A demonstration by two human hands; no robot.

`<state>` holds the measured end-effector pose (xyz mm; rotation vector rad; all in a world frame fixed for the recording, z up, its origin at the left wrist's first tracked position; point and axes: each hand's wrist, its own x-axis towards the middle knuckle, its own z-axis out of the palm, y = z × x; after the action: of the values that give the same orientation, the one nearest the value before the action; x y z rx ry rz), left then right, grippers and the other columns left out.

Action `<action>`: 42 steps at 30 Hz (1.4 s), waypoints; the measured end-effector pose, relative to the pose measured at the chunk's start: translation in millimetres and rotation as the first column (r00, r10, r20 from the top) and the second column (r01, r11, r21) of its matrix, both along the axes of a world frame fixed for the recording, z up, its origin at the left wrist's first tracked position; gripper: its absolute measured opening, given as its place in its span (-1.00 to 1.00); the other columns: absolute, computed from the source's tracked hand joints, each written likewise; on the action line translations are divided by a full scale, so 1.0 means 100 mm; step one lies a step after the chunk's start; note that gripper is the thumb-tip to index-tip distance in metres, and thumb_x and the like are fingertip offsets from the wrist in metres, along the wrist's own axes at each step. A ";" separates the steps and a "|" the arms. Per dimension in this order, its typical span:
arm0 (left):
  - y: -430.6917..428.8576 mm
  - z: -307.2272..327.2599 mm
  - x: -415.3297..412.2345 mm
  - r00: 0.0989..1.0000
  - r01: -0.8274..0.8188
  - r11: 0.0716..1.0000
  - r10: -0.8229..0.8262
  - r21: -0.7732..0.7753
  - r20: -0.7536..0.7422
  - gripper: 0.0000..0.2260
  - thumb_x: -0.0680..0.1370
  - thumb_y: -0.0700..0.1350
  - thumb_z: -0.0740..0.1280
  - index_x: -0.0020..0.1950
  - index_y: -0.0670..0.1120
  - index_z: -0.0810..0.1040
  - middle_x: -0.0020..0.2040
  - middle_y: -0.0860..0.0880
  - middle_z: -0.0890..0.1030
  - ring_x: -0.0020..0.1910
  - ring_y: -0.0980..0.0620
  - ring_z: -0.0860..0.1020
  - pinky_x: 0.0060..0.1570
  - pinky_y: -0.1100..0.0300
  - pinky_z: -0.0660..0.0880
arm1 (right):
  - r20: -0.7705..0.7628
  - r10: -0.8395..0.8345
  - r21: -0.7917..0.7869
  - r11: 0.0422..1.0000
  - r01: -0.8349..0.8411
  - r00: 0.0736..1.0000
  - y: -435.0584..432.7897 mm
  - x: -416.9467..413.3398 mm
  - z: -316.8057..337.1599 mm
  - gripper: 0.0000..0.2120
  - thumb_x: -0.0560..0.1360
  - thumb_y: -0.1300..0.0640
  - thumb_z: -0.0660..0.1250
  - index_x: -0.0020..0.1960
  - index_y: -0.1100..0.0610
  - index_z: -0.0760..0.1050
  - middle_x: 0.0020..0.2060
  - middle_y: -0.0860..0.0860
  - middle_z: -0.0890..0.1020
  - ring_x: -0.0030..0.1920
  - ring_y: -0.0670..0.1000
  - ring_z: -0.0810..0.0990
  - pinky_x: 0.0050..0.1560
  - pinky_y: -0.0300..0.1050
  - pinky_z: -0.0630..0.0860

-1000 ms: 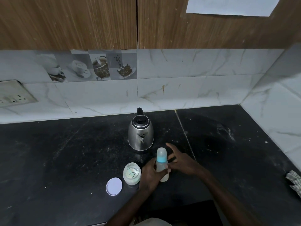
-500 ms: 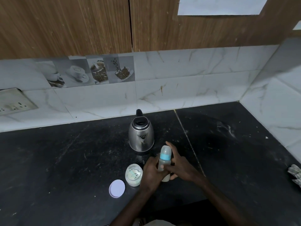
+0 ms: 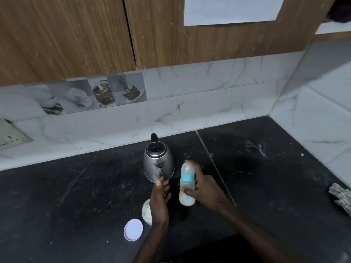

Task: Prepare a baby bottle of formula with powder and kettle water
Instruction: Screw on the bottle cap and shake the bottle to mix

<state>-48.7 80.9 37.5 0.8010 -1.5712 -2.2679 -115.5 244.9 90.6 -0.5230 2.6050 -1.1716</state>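
Baby bottle (image 3: 187, 184): upright, slight tilt, clear dome cap on, blue collar, white contents in the lower part. It sits just right of the kettle, in front of the person. Cannot tell whether its base touches the tabletop (image 3: 76, 186).
Right hand (image 3: 206, 190): grips the bottle, thumb across the front, fingers behind up to the cap.
Left hand (image 3: 159, 201): fingers straight, holding nothing, tips in front of the kettle base.
Steel kettle (image 3: 158, 164): spout faces the camera.
Open powder jar (image 3: 146, 211): partly hidden by the left wrist.
Its white lid (image 3: 133, 229): flat on the tabletop, just beside the jar.
Patterned cloth (image 3: 341, 198): far right edge.
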 end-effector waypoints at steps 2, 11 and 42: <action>0.02 0.04 0.01 1.000 -0.009 0.996 0.008 0.092 0.016 -0.41 0.57 0.28 0.14 0.38 -0.09 0.55 0.28 -0.14 0.65 0.30 -0.08 0.60 0.23 0.02 0.54 | -0.015 -0.253 -0.250 0.938 0.242 0.967 -0.03 -0.09 0.12 -0.12 0.47 -0.07 0.58 0.53 -0.46 0.07 0.18 -0.05 0.67 0.02 -0.07 0.73 0.08 0.09 0.72; 0.09 0.01 -0.06 0.991 -0.065 0.885 0.003 0.461 0.134 -0.26 0.53 0.41 0.21 0.41 -0.17 0.55 0.37 -0.19 0.61 0.40 -0.21 0.55 0.47 -0.23 0.38 | 0.115 -0.142 -0.312 0.934 0.172 0.983 -0.28 0.40 -0.12 -0.09 0.44 -0.12 0.59 0.53 -0.50 0.07 0.18 -0.20 0.67 0.09 -0.14 0.72 0.08 0.04 0.71; -0.04 0.17 -0.22 0.992 -0.027 0.682 -0.070 0.731 0.101 -0.31 0.57 0.31 0.25 0.45 -0.21 0.52 0.34 -0.30 0.61 0.37 -0.28 0.56 0.31 -0.18 0.49 | -0.131 -0.124 -0.102 0.989 0.111 0.984 -0.30 0.20 0.30 -0.04 0.37 -0.21 0.60 0.51 -0.45 0.01 0.11 -0.15 0.69 -0.06 -0.14 0.71 0.05 -0.12 0.66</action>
<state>-70.9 76.5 54.4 1.1113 -0.6251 -2.9359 -95.6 214.5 120.8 -0.4902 2.7401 -1.3463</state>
